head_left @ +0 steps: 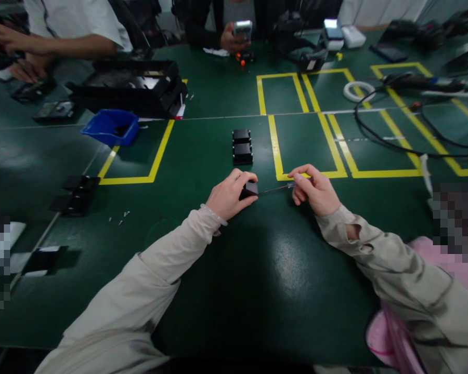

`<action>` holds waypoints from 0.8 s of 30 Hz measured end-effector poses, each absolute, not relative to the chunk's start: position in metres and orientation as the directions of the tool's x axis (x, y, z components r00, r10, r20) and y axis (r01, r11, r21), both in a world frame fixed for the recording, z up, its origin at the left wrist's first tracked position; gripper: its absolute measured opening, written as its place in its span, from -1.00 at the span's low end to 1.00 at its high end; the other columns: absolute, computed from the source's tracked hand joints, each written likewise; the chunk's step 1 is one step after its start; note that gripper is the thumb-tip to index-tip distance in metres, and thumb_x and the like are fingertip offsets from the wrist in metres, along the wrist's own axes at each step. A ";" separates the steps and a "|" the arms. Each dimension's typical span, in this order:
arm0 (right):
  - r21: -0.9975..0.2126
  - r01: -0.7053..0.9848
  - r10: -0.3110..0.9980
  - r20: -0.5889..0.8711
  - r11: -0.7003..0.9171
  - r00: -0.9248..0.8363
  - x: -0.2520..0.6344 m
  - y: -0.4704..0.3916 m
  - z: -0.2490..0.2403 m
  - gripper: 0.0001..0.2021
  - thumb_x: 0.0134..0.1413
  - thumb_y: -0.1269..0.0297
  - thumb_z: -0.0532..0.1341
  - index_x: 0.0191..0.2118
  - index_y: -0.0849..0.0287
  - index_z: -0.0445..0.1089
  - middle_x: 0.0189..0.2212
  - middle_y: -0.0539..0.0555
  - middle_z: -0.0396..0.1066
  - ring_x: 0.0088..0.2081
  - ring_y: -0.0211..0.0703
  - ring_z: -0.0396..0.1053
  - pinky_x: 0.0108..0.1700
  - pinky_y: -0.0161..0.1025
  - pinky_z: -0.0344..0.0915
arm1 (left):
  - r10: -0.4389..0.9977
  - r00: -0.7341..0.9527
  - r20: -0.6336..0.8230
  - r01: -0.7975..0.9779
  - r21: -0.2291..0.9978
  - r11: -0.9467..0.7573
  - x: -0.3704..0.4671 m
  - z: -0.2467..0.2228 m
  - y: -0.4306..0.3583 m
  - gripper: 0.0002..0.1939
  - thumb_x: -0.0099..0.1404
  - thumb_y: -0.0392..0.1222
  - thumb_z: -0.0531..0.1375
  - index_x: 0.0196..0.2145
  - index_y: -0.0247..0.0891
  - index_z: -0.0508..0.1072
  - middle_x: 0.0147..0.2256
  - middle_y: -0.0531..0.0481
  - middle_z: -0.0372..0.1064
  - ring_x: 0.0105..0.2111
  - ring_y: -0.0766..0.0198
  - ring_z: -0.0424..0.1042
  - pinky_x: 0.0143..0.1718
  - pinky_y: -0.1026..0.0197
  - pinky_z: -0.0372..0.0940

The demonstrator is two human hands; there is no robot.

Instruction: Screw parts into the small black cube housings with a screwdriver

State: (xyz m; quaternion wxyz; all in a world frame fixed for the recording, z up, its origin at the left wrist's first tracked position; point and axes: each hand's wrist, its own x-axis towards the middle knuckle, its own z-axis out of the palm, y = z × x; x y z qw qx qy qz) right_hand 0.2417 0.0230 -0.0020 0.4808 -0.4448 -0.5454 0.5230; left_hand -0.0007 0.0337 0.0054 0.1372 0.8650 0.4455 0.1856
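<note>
My left hand (230, 193) is closed around a small black box (251, 189), pressing it against the green table. In my right hand (312, 190) is a screwdriver (275, 189), pinched by its clear handle between thumb and fingers. Its thin shaft points left, and the tip reaches the right side of the box; whether it sits in a screw is too small to tell. Just beyond my left hand stand two similar black boxes (242, 147), lined up one behind the other, with small shiny spots at their corners.
Loose screws (120, 221) lie left of my left arm, near more black boxes (76, 195). A blue bin (113, 126) and black trays (132, 88) stand at the back left. Cables (398, 148) and a white tape ring (359, 91) lie right. Other people sit opposite.
</note>
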 end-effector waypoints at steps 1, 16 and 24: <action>-0.998 -0.018 0.988 0.059 0.057 -0.145 0.241 0.023 -0.002 -0.77 0.17 0.08 0.20 -0.28 0.16 0.28 -0.80 -0.25 0.04 -0.77 -0.41 0.11 -0.68 -0.37 0.14 | 0.822 0.534 0.200 0.720 0.402 -0.565 -0.001 0.005 0.034 -0.61 0.25 -0.14 0.26 0.00 -0.15 0.27 -0.04 -0.04 0.27 -0.08 0.14 0.40 -0.08 0.09 0.38; -0.999 -0.013 0.989 0.050 0.049 -0.140 0.240 0.023 -0.001 -0.73 0.14 0.05 0.22 -0.23 0.14 0.27 -0.81 -0.27 0.00 -0.77 -0.40 0.10 -0.69 -0.37 0.12 | 0.815 0.541 0.208 0.709 0.409 -0.575 -0.001 0.005 0.034 -0.62 0.26 -0.14 0.25 0.00 -0.15 0.26 -0.04 -0.05 0.27 -0.07 0.14 0.39 -0.06 0.07 0.37; -0.998 0.027 0.989 0.051 0.056 -0.142 0.242 0.022 -0.001 -0.74 0.13 0.12 0.23 -0.16 0.14 0.25 -0.71 -0.20 0.22 -0.69 -0.37 0.24 -0.63 -0.36 0.18 | 0.816 0.539 0.210 0.711 0.406 -0.574 -0.001 0.004 0.034 -0.62 0.26 -0.14 0.25 0.00 -0.14 0.26 -0.05 -0.04 0.27 -0.08 0.15 0.39 -0.07 0.09 0.37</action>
